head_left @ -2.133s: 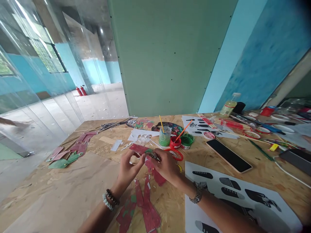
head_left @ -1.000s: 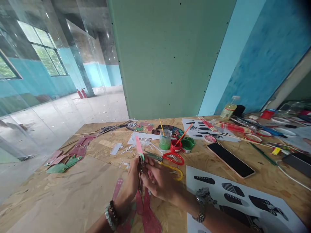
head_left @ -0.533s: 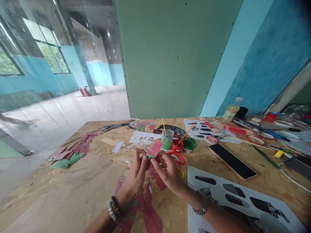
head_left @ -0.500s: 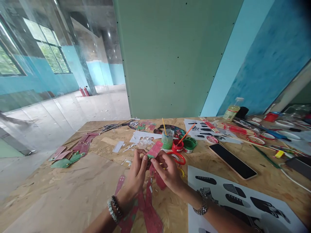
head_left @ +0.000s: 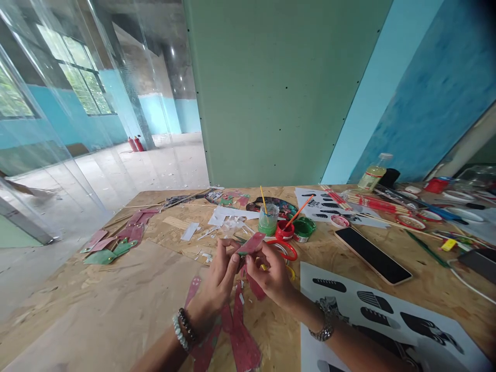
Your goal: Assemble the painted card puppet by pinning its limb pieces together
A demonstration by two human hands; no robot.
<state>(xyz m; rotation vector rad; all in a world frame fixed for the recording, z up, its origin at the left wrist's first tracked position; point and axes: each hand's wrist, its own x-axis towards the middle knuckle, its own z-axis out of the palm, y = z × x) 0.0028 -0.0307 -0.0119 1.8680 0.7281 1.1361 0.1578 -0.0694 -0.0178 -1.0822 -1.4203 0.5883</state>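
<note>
A small pink and green piece (head_left: 251,244) is pinched between my left hand (head_left: 220,274) and my right hand (head_left: 273,274), above the wooden table. The fingertips of both hands meet at its lower edge; what lies under them is hidden. Below my hands lie pink cut pieces (head_left: 243,343), some with green patches. Just beyond my right hand stand a cup of green liquid with a brush (head_left: 267,223), a red paint pot (head_left: 285,232) and a green paint pot (head_left: 303,229). Red scissors handles (head_left: 289,250) show beside my right fingers.
Pink and green jointed pieces (head_left: 134,232) lie at the left. Right of my hands are a phone (head_left: 372,256) and a printed sheet (head_left: 349,305). White paper scraps (head_left: 232,223) lie behind. A bottle (head_left: 372,176) and red-white sticks (head_left: 377,205) are at the back right.
The piece in my fingers has tilted down flatter and turned slightly to the right. Both hands keep their hold, and the view has shifted a little.
</note>
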